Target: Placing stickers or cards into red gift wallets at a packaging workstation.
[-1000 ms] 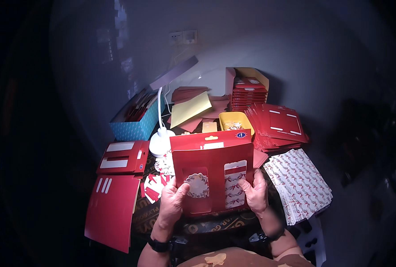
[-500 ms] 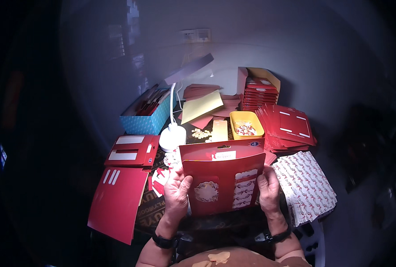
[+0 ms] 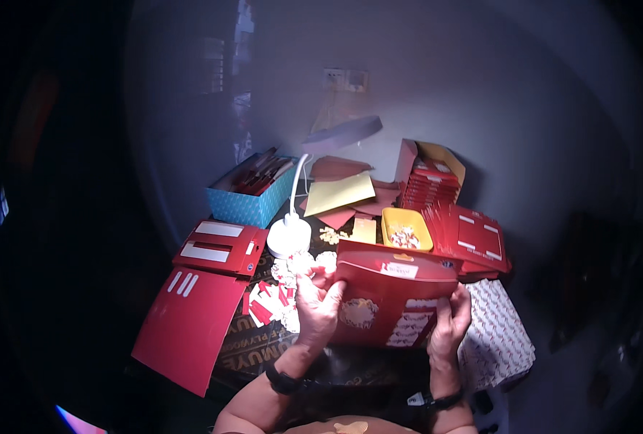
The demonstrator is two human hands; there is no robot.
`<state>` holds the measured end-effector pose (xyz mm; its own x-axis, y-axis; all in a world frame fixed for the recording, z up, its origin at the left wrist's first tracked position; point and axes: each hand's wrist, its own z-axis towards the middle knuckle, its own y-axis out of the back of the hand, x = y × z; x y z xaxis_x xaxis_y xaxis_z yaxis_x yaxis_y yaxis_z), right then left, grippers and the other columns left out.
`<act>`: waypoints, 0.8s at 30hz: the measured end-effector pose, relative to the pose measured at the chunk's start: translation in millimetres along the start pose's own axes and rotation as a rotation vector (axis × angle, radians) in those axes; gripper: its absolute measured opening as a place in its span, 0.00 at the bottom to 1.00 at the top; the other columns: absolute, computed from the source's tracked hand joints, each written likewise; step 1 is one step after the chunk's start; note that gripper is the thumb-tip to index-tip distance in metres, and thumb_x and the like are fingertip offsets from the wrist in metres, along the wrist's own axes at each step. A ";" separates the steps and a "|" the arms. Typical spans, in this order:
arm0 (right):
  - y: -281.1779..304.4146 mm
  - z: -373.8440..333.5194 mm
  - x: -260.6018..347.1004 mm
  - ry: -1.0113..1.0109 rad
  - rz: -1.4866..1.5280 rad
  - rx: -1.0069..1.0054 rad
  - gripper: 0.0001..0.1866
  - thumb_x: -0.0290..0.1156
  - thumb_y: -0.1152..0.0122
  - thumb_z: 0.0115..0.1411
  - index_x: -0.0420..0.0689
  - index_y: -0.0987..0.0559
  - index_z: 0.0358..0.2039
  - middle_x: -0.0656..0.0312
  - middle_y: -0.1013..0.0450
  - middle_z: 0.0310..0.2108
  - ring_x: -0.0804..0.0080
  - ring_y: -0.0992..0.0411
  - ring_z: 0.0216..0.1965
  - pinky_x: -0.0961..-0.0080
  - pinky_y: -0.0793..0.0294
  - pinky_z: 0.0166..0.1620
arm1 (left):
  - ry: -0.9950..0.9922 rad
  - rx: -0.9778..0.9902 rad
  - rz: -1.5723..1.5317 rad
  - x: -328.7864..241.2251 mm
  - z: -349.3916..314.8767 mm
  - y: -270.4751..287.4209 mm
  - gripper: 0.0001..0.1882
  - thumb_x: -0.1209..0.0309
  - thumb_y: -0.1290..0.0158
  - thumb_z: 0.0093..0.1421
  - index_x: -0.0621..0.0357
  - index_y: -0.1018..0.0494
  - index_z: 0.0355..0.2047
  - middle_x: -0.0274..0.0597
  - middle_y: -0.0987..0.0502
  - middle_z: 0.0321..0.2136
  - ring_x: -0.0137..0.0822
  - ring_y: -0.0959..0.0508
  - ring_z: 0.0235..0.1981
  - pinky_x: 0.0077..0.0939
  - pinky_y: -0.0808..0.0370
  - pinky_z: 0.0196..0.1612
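Looking down from the head camera, I see both hands holding a red card point(image 3: 390, 300) up over the near edge of the worktop point(image 3: 253, 343), tilted so its printed face is toward me. My left hand point(image 3: 318, 304) has its grip pinched on the card's left edge, thumb on the front over a pale round emblem and fingers curled behind. My right hand point(image 3: 449, 324) pinches the lower right corner the same way, thumb in front. The card's top edge carries a small white label and folds back slightly.

Left of the hands a large red sheet point(image 3: 189, 325) lies flat and hangs past the worktop edge, and above it a stack of red folders point(image 3: 220, 247) with white strips. Between them and the card sits a scatter of small red and white cut-outs point(image 3: 272, 298). A white lamp point(image 3: 289, 233) stands on its round base just behind these, its head arching over the middle. A blue box point(image 3: 253, 197) with tools stands further back on the left. A yellow tray point(image 3: 405, 228) holds small bits, though the dim light keeps me from telling what they are. Beside it are red envelopes point(image 3: 477, 242) fanned out, and a patterned white sheet point(image 3: 496, 333) lies right of my right hand.
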<state>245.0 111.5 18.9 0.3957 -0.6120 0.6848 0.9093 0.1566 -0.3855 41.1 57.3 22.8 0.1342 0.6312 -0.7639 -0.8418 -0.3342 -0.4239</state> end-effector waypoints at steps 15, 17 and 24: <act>17.7 -12.2 13.2 0.227 0.067 0.090 0.24 0.13 0.53 0.56 0.44 0.34 0.54 0.56 0.33 0.52 0.68 0.33 0.54 0.66 0.34 0.58 | -0.071 0.186 0.098 -13.5 -11.5 18.3 0.16 0.84 0.43 0.61 0.64 0.29 0.49 0.43 0.20 0.42 0.28 0.21 0.44 0.24 0.24 0.49; 10.6 -15.9 9.9 0.130 -0.036 0.025 0.24 0.13 0.51 0.55 0.44 0.34 0.52 0.57 0.33 0.50 0.70 0.33 0.50 0.69 0.32 0.55 | -0.037 0.184 0.123 -22.8 -10.4 28.7 0.14 0.84 0.44 0.62 0.65 0.29 0.48 0.44 0.20 0.41 0.30 0.21 0.44 0.24 0.24 0.49; 18.6 -18.0 9.2 0.208 0.044 0.049 0.25 0.10 0.45 0.56 0.43 0.34 0.52 0.55 0.34 0.51 0.68 0.34 0.52 0.68 0.34 0.57 | -0.150 0.148 0.230 -37.0 -13.2 19.7 0.09 0.81 0.42 0.62 0.64 0.28 0.42 0.40 0.22 0.36 0.27 0.22 0.38 0.20 0.26 0.45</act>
<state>263.3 94.8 6.8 0.4047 -0.7495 0.5240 0.8990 0.2211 -0.3781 26.5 18.1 36.3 -0.1380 0.6504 -0.7469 -0.9094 -0.3819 -0.1646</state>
